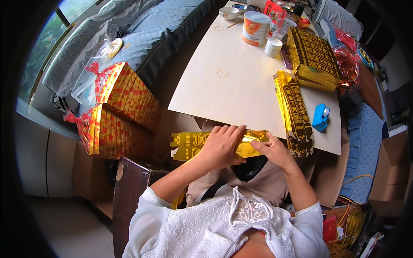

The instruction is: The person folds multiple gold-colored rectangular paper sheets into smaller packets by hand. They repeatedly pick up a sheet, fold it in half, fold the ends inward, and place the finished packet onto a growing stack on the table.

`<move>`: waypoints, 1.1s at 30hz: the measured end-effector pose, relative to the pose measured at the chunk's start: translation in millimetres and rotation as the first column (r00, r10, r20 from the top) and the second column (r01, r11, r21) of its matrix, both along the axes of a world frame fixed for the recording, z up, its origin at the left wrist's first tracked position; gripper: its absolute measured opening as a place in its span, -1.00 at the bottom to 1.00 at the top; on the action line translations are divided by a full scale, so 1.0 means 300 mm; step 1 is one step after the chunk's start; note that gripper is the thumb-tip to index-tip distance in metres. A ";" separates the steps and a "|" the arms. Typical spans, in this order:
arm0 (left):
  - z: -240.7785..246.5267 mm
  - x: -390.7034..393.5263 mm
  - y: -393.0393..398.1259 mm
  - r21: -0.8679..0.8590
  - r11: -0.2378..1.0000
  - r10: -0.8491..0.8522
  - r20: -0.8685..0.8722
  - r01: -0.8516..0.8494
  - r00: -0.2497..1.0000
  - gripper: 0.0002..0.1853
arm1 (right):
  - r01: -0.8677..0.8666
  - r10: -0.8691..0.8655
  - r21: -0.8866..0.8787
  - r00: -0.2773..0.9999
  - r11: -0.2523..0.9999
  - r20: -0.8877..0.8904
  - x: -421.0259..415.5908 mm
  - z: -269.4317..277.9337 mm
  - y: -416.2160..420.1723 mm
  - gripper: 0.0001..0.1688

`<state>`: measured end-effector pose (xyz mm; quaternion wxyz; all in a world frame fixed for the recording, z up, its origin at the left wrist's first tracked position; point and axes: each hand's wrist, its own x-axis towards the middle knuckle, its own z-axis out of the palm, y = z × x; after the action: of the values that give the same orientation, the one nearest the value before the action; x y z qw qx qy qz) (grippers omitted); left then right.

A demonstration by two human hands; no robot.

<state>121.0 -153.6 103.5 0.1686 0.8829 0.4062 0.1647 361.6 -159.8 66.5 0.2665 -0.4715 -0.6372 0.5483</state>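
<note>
A flat gold printed card strip (190, 145) with notched ends lies across my lap at the table's near edge. My left hand (222, 145) spreads over its middle, fingers on top and thumb at the lower edge. At its right end my right hand (272, 148) pinches the shiny gold card, thumb uppermost. Just right of that hand, a stack of similar gold and black card strips (293, 113) rests on the table, its near ends jutting over the edge. Both palms are hidden from view.
On the white table (206, 90) lies a rubber band (222, 73). A blue tape dispenser (321, 117), a gold-black block of packed cards (313, 58), a large tin (256, 28) and a white jar (273, 47) stand rightward. Wrapped red-gold bundles (122, 109) stand left, above a dark wooden stool (132, 193).
</note>
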 end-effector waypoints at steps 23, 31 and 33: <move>-0.048 0.033 0.055 -0.682 0.730 0.639 0.696 0.026 0.328 -0.32 | 0.063 -0.061 -0.016 0.820 0.998 -0.569 -0.219 -0.044 -0.087 -0.02; -0.059 0.046 0.087 -0.738 0.657 0.722 0.675 0.156 0.153 -0.54 | 0.303 -0.320 -0.103 0.902 0.947 -0.289 -0.227 -0.051 -0.113 -0.72; 0.008 0.043 0.091 -0.706 0.658 0.721 0.691 0.261 0.051 -0.66 | 0.235 -0.255 -0.121 0.947 0.964 -0.193 -0.201 -0.043 -0.130 -0.71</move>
<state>133.8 -126.4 106.0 0.6710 0.3038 0.3649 0.5694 301.2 -198.7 53.6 0.3745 -0.4997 -0.5151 0.5871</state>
